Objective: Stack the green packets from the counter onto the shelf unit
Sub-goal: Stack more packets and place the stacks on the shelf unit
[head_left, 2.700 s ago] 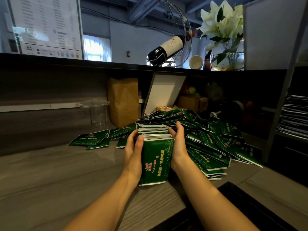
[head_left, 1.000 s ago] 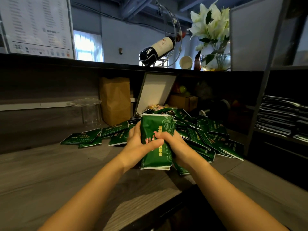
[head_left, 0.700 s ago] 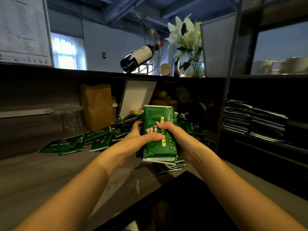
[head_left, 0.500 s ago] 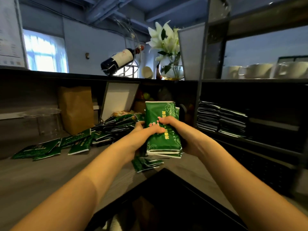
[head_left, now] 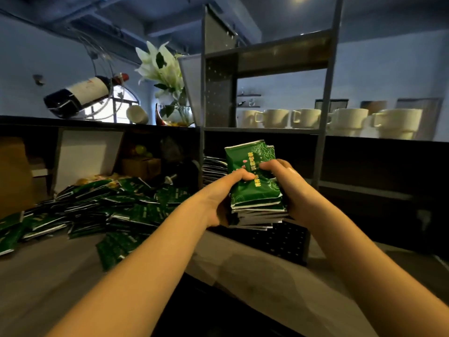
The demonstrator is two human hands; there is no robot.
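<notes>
Just before the shelf unit [head_left: 320,152], above the counter [head_left: 48,276], the left hand [head_left: 223,198] and right hand [head_left: 289,188] clamp a stack of green packets [head_left: 255,190] between them, thumbs on top; loose green packets [head_left: 116,205] lie heaped left of the shelf unit; white mugs [head_left: 303,117] line its upper shelf.
</notes>
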